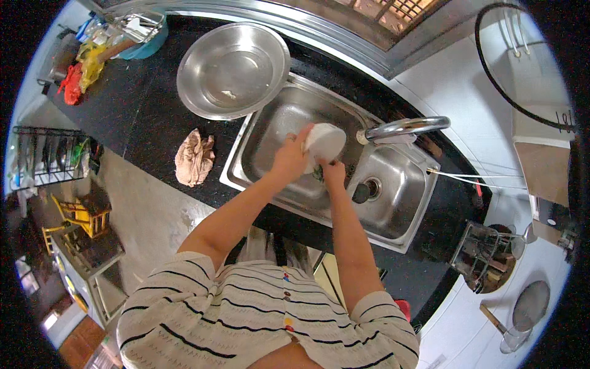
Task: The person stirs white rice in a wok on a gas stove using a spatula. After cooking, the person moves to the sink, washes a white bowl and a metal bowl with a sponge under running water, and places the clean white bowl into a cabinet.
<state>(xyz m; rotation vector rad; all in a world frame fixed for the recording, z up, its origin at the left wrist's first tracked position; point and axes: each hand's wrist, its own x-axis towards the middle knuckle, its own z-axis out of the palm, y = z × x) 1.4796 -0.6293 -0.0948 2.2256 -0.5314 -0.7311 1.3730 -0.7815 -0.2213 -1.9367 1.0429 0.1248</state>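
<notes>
Over the larger bowl of the steel sink [246, 157], my left hand [291, 155] grips a white bowl [327, 142] by its left side. The bowl is tipped, with its pale round surface facing up. My right hand [334, 174] is closed just below the bowl's lower edge. Beside its fingers shows a small dark green patch [318, 173], too small to name; whatever the fingers hold is mostly hidden. The curved chrome faucet [409, 126] stands to the right of the white bowl, apart from both hands.
A wide steel basin [209, 92] sits at the sink's back left corner. A crumpled pinkish cloth [194, 158] lies on the black counter [153, 132]. The smaller sink bowl [393, 206] has a drain. A blue tub [150, 46] with utensils stands far left; a wire rack [485, 255] is at right.
</notes>
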